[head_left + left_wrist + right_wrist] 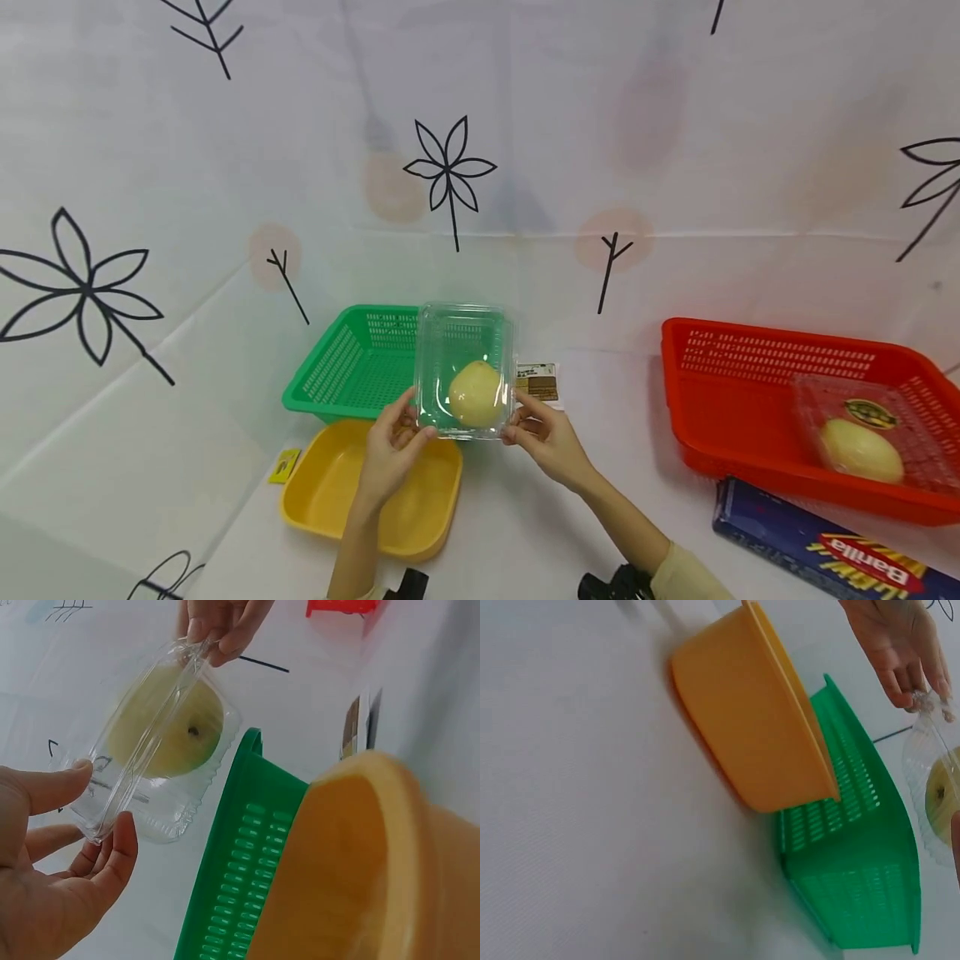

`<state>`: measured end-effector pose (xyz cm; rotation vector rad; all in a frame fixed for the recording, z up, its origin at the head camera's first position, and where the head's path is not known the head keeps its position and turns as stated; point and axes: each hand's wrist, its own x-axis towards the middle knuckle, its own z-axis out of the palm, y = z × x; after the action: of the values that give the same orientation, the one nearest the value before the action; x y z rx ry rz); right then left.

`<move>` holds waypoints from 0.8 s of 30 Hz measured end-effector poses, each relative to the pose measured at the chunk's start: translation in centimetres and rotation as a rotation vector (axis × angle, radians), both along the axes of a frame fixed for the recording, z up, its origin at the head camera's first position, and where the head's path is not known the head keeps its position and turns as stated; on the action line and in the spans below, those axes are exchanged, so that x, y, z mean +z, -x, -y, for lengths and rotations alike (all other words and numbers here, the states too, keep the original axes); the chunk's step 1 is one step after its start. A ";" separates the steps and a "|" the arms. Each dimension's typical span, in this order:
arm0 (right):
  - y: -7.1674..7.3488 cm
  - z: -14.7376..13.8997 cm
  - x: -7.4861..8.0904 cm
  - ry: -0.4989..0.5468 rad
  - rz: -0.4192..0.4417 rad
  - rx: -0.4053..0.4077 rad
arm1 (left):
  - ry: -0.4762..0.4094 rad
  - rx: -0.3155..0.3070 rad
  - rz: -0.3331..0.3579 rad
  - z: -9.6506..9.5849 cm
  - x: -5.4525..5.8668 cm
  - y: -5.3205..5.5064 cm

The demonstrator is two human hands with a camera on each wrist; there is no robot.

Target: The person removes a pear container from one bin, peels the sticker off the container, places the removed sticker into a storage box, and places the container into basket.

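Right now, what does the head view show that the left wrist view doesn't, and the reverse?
Head only: the blue pasta box, the small yellow packet, and the second clear box with another fruit inside the red basket.

Left wrist only: the dark spot on the held fruit.

Both: left grip and right grip holding the first clear box, plus the green basket and yellow tub. Left wrist catches just a piece of the red basket.

From the head, the tabletop (615, 433) is viewed forward-down; nearer, the clear container (151, 740) is shared by both wrist views.
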<state>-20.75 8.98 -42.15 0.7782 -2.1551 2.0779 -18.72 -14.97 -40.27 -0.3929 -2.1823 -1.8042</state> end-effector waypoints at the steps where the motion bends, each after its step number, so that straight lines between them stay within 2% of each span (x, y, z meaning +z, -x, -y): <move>1: 0.2 0.4 0.1 -0.006 0.003 -0.003 | -0.003 0.010 -0.010 0.2 0.1 0.1; 6: 1.6 2.0 0.2 -0.020 0.034 0.016 | -0.042 0.085 -0.017 1.1 0.4 0.7; 14: 3.6 4.5 0.9 -0.047 0.097 0.022 | -0.125 0.236 0.060 2.0 1.3 1.7; 17: 4.3 5.3 1.1 -0.066 0.122 0.022 | -0.181 0.245 0.082 2.7 1.3 2.2; 21: 5.3 6.4 1.4 -0.092 0.113 0.012 | -0.233 0.240 0.112 3.6 1.1 2.9; 24: 6.2 7.4 1.2 -0.086 0.105 0.018 | -0.270 0.264 0.120 4.2 1.0 3.6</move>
<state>-26.97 1.63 -40.94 0.7146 -2.3137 2.0920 -22.29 -19.19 -39.29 0.0613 -1.9166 -1.9740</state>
